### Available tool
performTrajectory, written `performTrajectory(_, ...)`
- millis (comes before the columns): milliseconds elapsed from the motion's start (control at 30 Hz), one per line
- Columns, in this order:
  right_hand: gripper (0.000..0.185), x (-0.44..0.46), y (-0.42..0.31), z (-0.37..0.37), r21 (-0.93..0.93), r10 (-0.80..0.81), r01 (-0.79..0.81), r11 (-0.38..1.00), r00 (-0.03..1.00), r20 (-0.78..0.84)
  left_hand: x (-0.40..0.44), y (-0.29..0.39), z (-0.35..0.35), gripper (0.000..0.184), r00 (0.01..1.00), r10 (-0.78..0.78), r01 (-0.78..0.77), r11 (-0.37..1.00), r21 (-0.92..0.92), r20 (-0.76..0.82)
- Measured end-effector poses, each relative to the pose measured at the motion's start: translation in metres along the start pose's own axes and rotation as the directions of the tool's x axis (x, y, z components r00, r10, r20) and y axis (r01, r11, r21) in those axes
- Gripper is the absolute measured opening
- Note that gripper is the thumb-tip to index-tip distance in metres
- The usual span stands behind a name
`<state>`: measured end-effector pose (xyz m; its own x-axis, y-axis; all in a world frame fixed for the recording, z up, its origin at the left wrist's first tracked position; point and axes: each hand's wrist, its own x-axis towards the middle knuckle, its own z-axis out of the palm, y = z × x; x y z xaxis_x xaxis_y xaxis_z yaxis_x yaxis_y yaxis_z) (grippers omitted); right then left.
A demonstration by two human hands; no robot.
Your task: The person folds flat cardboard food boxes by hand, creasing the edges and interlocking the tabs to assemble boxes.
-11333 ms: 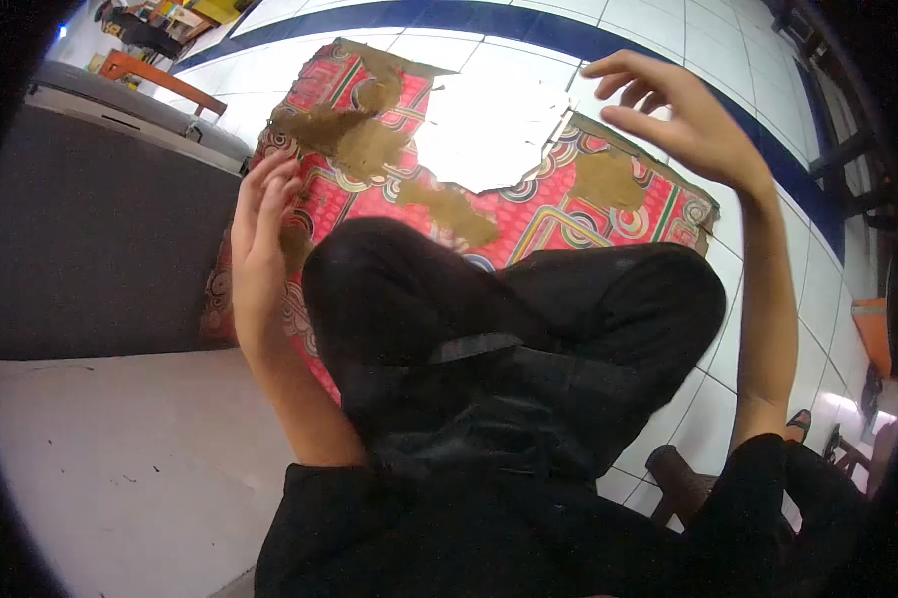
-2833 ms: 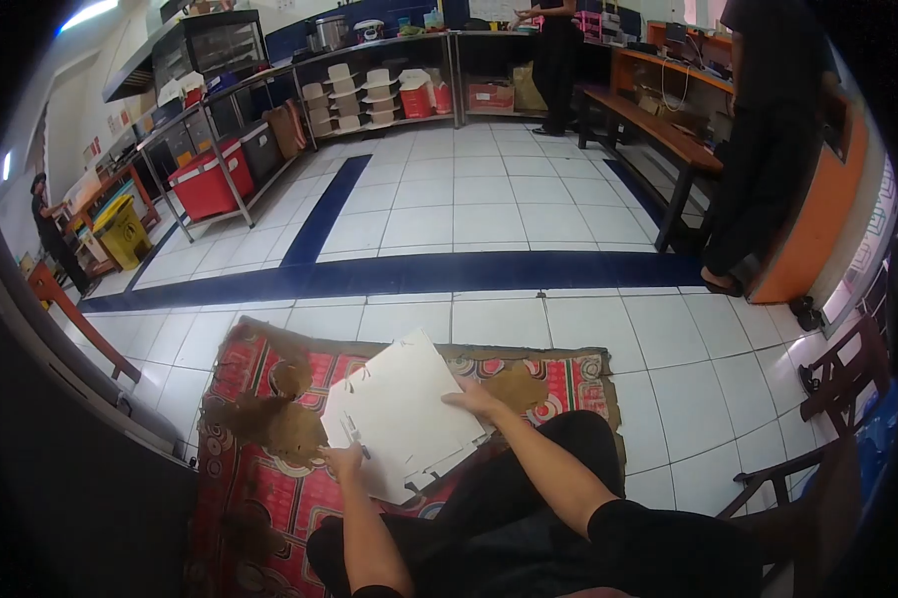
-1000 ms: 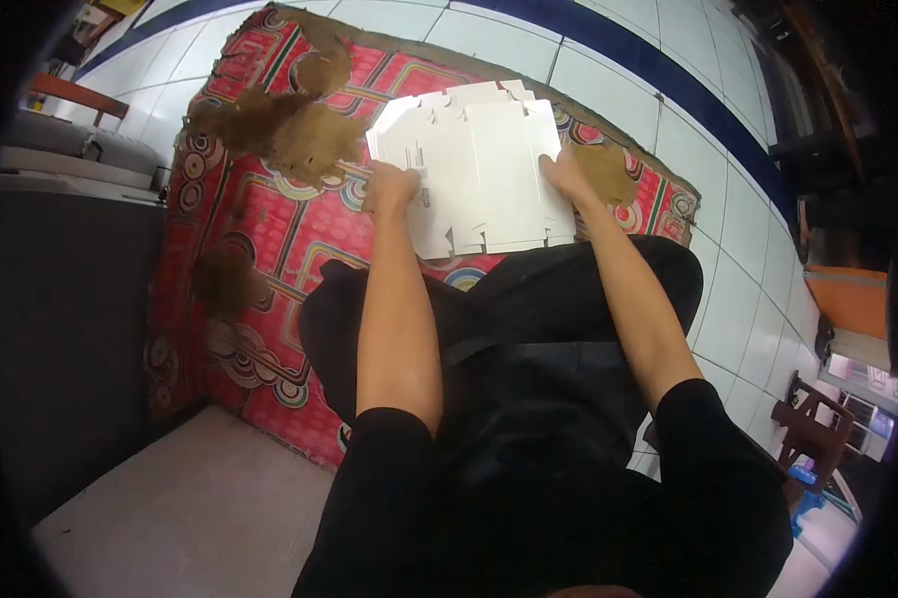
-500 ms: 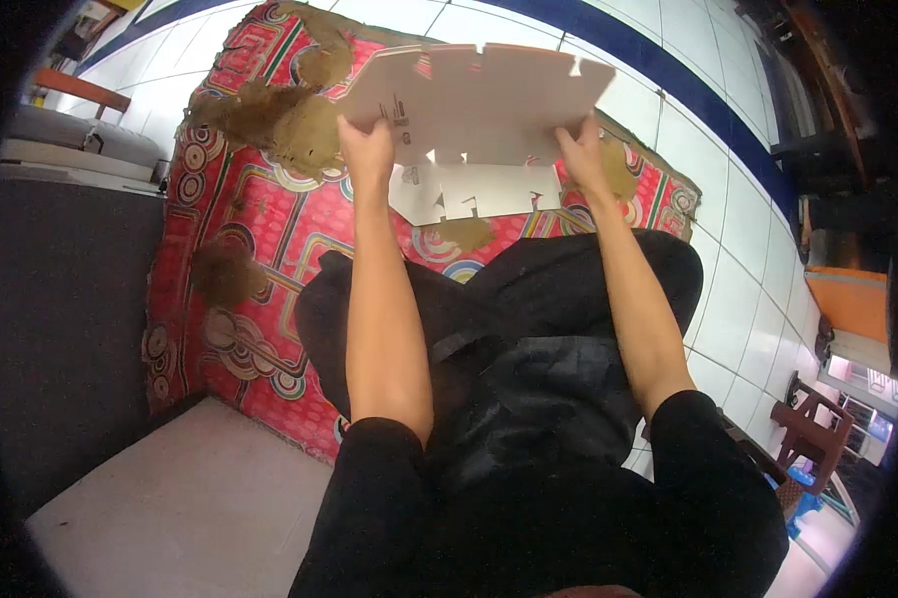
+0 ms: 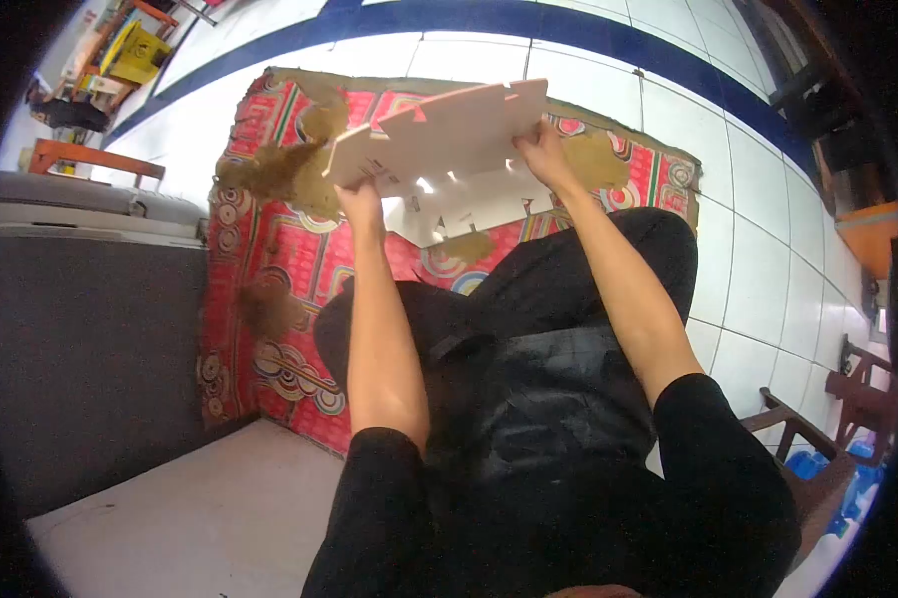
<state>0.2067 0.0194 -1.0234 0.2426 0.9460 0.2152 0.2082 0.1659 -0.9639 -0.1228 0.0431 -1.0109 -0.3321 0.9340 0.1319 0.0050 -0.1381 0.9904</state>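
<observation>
A pale cardboard sheet (image 5: 454,135), flat with notched edges and small dark print near its left end, is held up and tilted over the mat. My left hand (image 5: 361,202) grips its lower left corner, thumb on the near face. At the right edge my right hand (image 5: 543,157) pinches the sheet, fingers partly hidden behind it. Below the raised panel lies a second white panel (image 5: 469,214) with cut slots; whether the two are joined I cannot tell.
I sit cross-legged on a worn red patterned mat (image 5: 299,249) with brown patches. A dark grey box-like piece (image 5: 90,339) stands at the left. White floor tiles (image 5: 768,269) lie to the right, with brown plastic stools (image 5: 857,399) beyond. A yellow object (image 5: 135,52) is at the upper left.
The sheet has tilted, its left end dropping and its upper edge now slanting up to the right. Both hands have moved lower in view, and the right one has shifted left. My view has turned somewhat.
</observation>
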Motion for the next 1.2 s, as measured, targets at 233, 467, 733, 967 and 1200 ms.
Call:
performTrajectory(233,0.059,-0.002,-0.006,0.002,0.025,-0.016,0.016,1.0,1.0,-0.003,-0.011,0.003,0.0,0.06,0.998,-0.059,0.06,0.997,0.04,-0.015)
performTrajectory(467,0.055,0.0,-0.011,0.005,-0.043,-0.147,0.145,0.988,0.988,-0.047,-0.011,0.001,0.006,0.062,0.987,0.129,-0.116,0.984,0.131,-0.094)
performTrajectory(733,0.048,0.02,0.012,-0.015,-0.309,0.046,-0.039,0.95,0.999,0.017,-0.024,0.056,0.006,0.053,0.991,0.137,-0.115,0.868,0.483,-0.009)
performTrajectory(967,0.059,0.01,0.052,-0.012,-0.384,0.26,-0.205,0.901,0.96,0.099,-0.022,-0.026,0.007,0.062,0.985,-0.17,0.125,0.648,0.751,-0.018)
performTrajectory(1200,0.058,0.017,0.077,-0.01,-0.703,0.277,-0.128,0.699,0.955,0.102,-0.02,-0.069,0.01,0.072,0.919,-0.392,0.238,0.453,0.859,-0.048)
